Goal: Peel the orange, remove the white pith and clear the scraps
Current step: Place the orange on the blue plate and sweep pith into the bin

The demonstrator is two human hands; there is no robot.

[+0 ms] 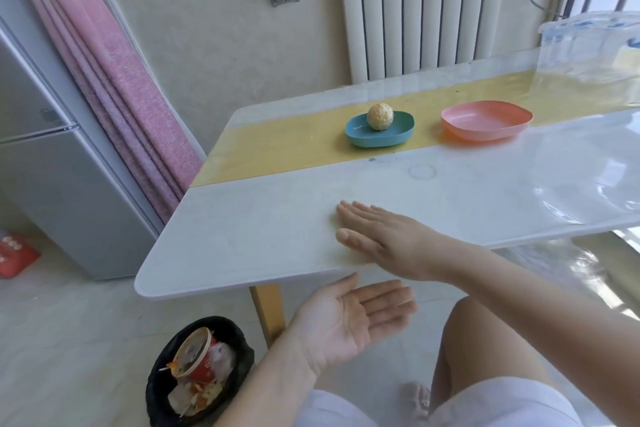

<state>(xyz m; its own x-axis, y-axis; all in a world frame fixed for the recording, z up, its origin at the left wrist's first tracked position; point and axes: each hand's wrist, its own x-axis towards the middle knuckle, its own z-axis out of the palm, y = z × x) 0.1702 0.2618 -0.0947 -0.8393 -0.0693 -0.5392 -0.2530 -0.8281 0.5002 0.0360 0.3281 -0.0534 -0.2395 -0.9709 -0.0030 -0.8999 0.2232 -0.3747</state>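
Two bare hands are in view, and neither holds anything. The right hand (pixel 377 239) lies palm down on the white table (pixel 242 236) close to its near edge, fingers straight and together, thumb alongside. The left hand (pixel 349 315) is held palm up just below and in front of that same edge, under the right wrist, its fingers extended and only slightly cupped. From this angle it cannot be confirmed whether any small scraps lie under the right palm or in the left one. The peeled orange (pixel 380 117), pale and mottled with pith, sits upright in a blue dish (pixel 398 128) on the yellow strip (pixel 277 156) that runs along the middle of the table, well apart from both hands. A pink dish (pixel 485 118) stands near the blue one, to its right, on the same strip. On the floor, left of the table leg (pixel 268 308), is a bin with a black liner (pixel 156 388) holding a tilted red paper cup (pixel 199 355) and mixed waste with some orange-coloured bits. A clear plastic container (pixel 588 45) occupies the far right of the table. A radiator (pixel 415 10), a pink curtain (pixel 114 80) and a grey fridge (pixel 52 166) stand beyond.
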